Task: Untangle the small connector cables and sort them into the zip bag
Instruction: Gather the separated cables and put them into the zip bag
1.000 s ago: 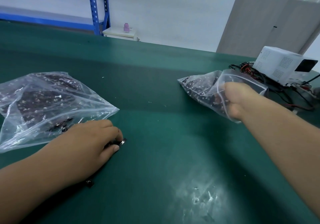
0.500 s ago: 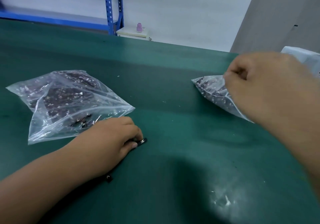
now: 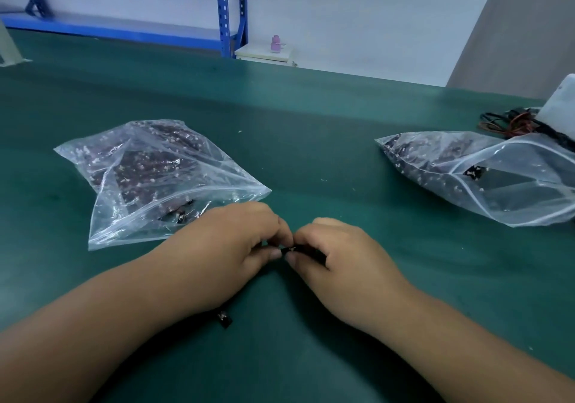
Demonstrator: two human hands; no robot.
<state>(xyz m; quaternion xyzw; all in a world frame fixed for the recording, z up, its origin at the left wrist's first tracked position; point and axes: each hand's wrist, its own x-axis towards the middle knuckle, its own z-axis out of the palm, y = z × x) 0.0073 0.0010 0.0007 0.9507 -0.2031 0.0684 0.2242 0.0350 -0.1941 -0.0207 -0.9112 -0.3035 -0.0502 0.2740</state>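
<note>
1. Green counter matting carries everything. At its near middle sits the small connector cable, a short dark lead whose plug shows in the gap between the two sets of fingertips.
2. The left hand is curled, with thumb and forefinger pinching one side of the lead. The right hand is curled the same way and grips the other side. A second black plug lies on the counter just under the left wrist. I cannot tell whether it belongs to the same lead.
3. The lead looks very light and limp, and the plug housings are its only stiff parts. Those are the places to hold it. Tugging on the thin wire would likely tighten a knot or strain a crimp.
4. The left zip bag, packed with dark cables, lies just beyond the left hand. The right zip bag lies well apart with its mouth gaping. Their film looks slippery and floppy. Which bag should receive the lead I cannot tell.
5. Bare matting lies between the bags and on the near side. The far right is crowded with loose red and black wires beside a white box, so snagging is a risk there. Blue shelving stands behind the far edge.
</note>
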